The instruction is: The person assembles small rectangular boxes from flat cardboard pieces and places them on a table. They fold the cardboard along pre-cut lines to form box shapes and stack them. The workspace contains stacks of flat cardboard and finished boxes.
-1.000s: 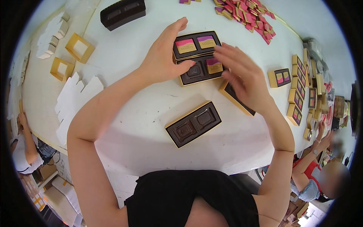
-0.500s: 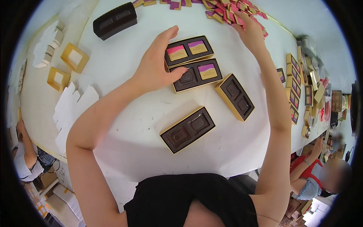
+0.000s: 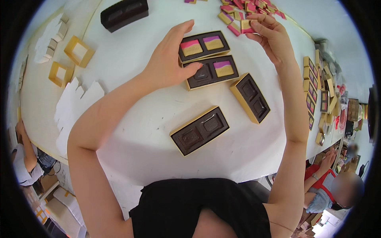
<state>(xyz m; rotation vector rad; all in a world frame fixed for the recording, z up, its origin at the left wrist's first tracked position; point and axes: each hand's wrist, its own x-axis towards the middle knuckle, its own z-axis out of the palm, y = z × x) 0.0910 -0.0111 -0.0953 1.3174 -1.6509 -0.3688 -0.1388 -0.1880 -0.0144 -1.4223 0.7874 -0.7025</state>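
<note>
My right hand (image 3: 274, 37) pinches a small pink-and-gold wrapped square (image 3: 247, 26) beside the loose pile. My left hand (image 3: 164, 59) is spread along the left side of two gold-rimmed boxes, its thumb over the nearer one. In the farther box (image 3: 205, 54), a pink-and-gold square (image 3: 191, 47) and a purple-and-gold square (image 3: 213, 43) fill the two wells. The nearer box (image 3: 210, 82) has a purple-and-gold square (image 3: 223, 68) in its right well; its left well shows bare dark tray. Two more boxes, one angled (image 3: 251, 98) and one closer to me (image 3: 200, 131), have bare dark trays.
A heap of wrapped squares (image 3: 254, 6) lies at the far edge. At the far left are a dark stack of trays (image 3: 124, 15), gold sleeves (image 3: 79, 51) and white card pieces (image 3: 75, 107). Filled boxes (image 3: 310, 85) line the right edge. Other people sit at both sides.
My right hand has drawn back from the pile with a pink-and-gold square between its fingers. My left hand stays by the two boxes; the whole view has shifted slightly.
</note>
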